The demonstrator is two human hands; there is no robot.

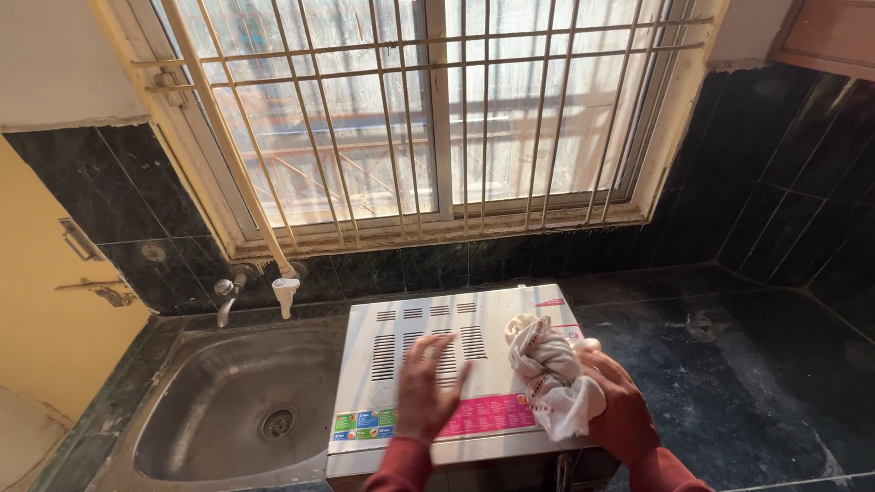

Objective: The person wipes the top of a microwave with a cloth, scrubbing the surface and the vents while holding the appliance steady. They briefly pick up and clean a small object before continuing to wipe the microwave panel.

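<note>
Cloth (550, 375) bunched in the right hand (620, 410) grip, on the oven (415, 321) top's right side. Left hand (427, 387) lies flat, fingers spread, just left of it.

1. White appliance (456, 364): we see only its vented top; front and lower body are cut off by the bottom edge.
2. Left hand (425, 387), resting on that top: blurred.
3. Right hand (624, 410), at the appliance's right edge: fingers partly hidden under the white cloth (551, 374).

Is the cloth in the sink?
No, the right hand holds the white cloth on top of the white appliance, beside the sink.
</note>
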